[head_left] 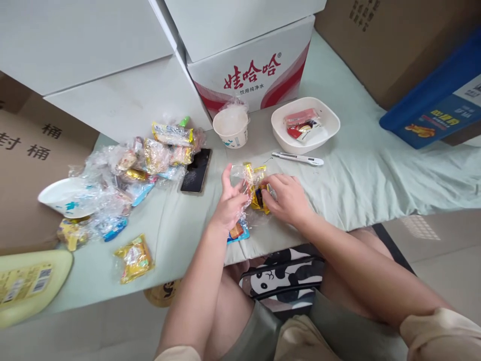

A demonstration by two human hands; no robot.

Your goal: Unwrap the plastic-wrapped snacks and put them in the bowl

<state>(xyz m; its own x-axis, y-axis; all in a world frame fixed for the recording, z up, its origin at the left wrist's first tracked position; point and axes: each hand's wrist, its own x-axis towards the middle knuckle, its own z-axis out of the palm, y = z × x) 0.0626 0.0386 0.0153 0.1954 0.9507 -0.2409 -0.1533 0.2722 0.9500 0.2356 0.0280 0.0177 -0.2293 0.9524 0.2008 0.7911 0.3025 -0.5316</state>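
Note:
In the middle of the cloth, my left hand (230,206) has its fingers curled round crinkled clear plastic wrap (238,171), with the index finger raised. My right hand (287,197) pinches a yellow snack packet (259,196) with a dark patch; its fingertips partly cover the packet. A blue snack packet (239,232) lies under the wrap, below my left hand. Just beyond my hands is a white utility knife (298,159). A paper cup (231,131) with clear plastic in it stands farther back, beside a white bowl (280,133) holding red and pink packets.
Several wrapped snacks (156,155) are heaped on the left, with a tilted paper cup (67,198) among them. A phone (196,171) lies by the heap. One yellow packet (135,258) sits near the front edge. White cartons (250,75) line the back; a blue box (436,105) stands right.

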